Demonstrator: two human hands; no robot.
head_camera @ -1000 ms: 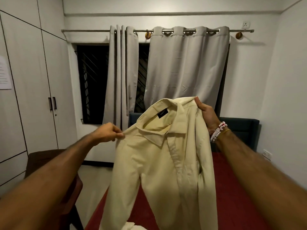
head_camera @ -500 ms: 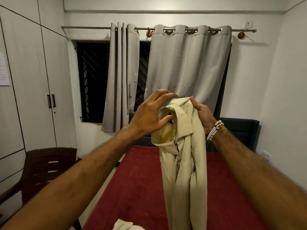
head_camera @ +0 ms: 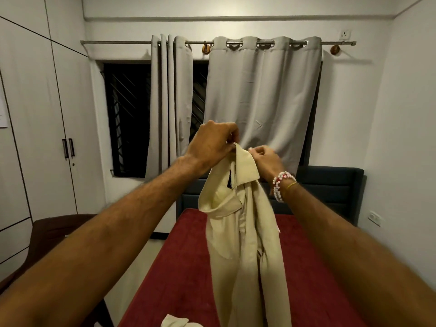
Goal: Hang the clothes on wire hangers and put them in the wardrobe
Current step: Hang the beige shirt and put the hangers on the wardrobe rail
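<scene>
A bed with a red cover (head_camera: pixel 184 267) runs forward from the bottom edge to a dark blue padded headboard (head_camera: pixel 330 185) against the far wall, under long grey curtains (head_camera: pixel 259 102). A strip of pale floor (head_camera: pixel 132 274) lies open between the bed's left edge and a brown chair (head_camera: pixel 47 232); behind the chair stands a tall white wardrobe with closed doors (head_camera: pixel 42 138). A pale yellow collared shirt (head_camera: pixel 240 232) hangs in the air above the bed, bunched lengthwise, its collar uppermost and its dark label showing. The left hand (head_camera: pixel 212 145), fingers curled, pinches the top of the collar. The right hand (head_camera: pixel 266 159), wearing a white and red beaded bracelet (head_camera: pixel 280 182), is also curled and grips the collar just beside it. A crumpled pale cloth (head_camera: pixel 174 322) lies on the bed's near end.
</scene>
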